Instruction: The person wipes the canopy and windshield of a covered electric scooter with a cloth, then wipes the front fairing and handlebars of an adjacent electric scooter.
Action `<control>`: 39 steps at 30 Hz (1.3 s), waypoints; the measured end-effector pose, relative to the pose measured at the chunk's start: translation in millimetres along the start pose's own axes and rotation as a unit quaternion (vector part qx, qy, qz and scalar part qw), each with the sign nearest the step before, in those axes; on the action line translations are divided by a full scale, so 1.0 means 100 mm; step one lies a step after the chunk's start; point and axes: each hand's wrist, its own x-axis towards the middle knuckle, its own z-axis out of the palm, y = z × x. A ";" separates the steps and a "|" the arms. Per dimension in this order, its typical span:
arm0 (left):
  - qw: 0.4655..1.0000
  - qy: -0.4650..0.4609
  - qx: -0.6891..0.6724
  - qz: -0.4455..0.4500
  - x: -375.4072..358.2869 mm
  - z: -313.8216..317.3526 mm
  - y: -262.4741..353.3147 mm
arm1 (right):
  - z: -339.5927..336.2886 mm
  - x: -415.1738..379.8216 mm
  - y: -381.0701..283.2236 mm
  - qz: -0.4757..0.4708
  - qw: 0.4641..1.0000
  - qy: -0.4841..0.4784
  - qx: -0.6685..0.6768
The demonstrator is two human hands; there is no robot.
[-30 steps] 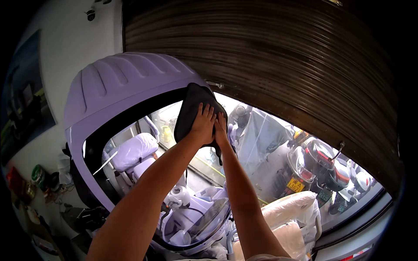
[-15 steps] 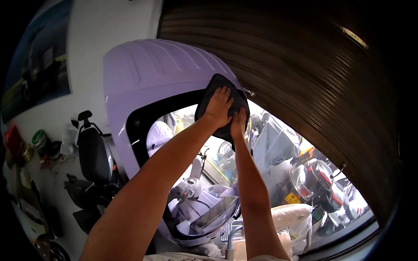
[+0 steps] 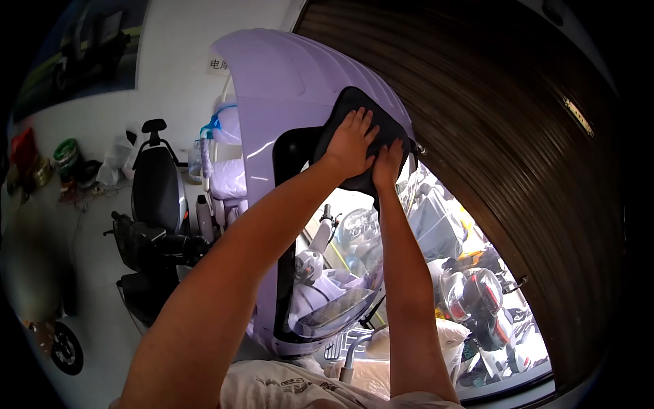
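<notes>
A black flat pad (image 3: 359, 126) with rounded corners lies against the upper edge of the windshield opening on a lavender canopy (image 3: 289, 75) of a small vehicle. My left hand (image 3: 351, 142) rests flat on the pad, fingers spread. Lower and to the right, my right hand (image 3: 387, 165) presses on the same pad with its fingers stretched out. Neither hand is wrapped round anything. The pad's underside, and how it meets the canopy, are hidden. Through the opening, the handlebar (image 3: 327, 219) and lavender front bodywork (image 3: 327, 290) show.
A brown roller shutter (image 3: 490, 129) slopes down on the right. Past it, several parked scooters (image 3: 477, 293) stand in bright light. On the left are a black scooter seat (image 3: 158, 187), a wheel (image 3: 67, 347) and bags (image 3: 116, 160) along the wall. A metal tube (image 3: 351, 354) rises close below me.
My view has turned, so the canopy and pad sit higher and further right. More lavender parts show behind the canopy's left side. Both hands stay flat on the pad.
</notes>
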 end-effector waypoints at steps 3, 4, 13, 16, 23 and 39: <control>0.999 0.034 -0.015 -0.026 -0.19 -0.08 -0.16 | 0.08 0.01 -0.24 -0.069 0.997 -0.003 -0.026; 0.999 0.033 -0.016 -0.030 -0.26 -0.11 -0.22 | 0.12 0.01 -0.30 -0.071 0.997 -0.007 -0.026; 0.984 0.129 -0.042 -0.112 -0.85 -0.23 -0.68 | 0.32 -0.17 -1.18 -0.223 0.970 -0.021 -0.089; 0.969 0.188 -0.081 -0.140 -1.13 -0.26 -0.75 | 0.40 -0.35 -1.47 -0.234 0.967 -0.026 -0.095; 0.946 0.236 -0.105 -0.198 -1.53 -0.29 -0.70 | 0.47 -0.65 -1.68 -0.284 0.952 -0.022 -0.113; 0.945 0.207 -0.145 -0.207 -2.22 -0.21 -0.23 | 0.29 -1.41 -1.63 -0.340 0.937 -0.038 -0.071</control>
